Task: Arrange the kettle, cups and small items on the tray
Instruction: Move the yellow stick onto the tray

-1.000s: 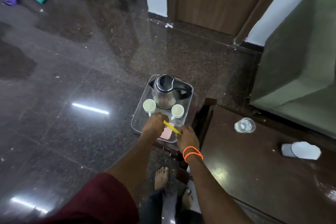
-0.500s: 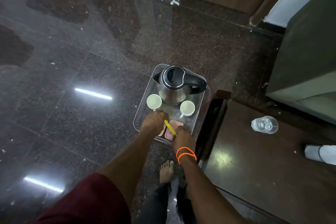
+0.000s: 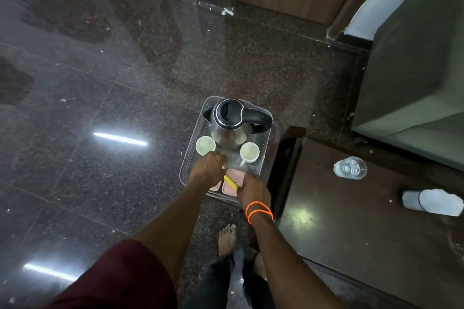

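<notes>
A clear perforated tray (image 3: 192, 155) stands beside the dark table. At its far end is a steel kettle (image 3: 229, 134) with a black lid and handle. Two white cups sit in front of it, one on the left (image 3: 205, 145) and one on the right (image 3: 249, 151). Pink sachets (image 3: 234, 176) lie at the near end. My left hand (image 3: 208, 168) and my right hand (image 3: 252, 189) hover over that end, fingers curled. A thin yellow sachet (image 3: 229, 181) stretches between them, with one end at each hand's fingertips, just above the pink sachets.
A dark wooden table (image 3: 364, 228) at the right carries a glass of water (image 3: 349, 167) and a white object (image 3: 431, 202). Behind it is a green sofa (image 3: 414, 70). Polished dark floor (image 3: 100, 108) spreads to the left. A bare foot (image 3: 227, 236) stands below the tray.
Both hands stay at the tray's near end with the yellow sachet between them. The sachet has come lower over the pink sachets. The view has shifted slightly.
</notes>
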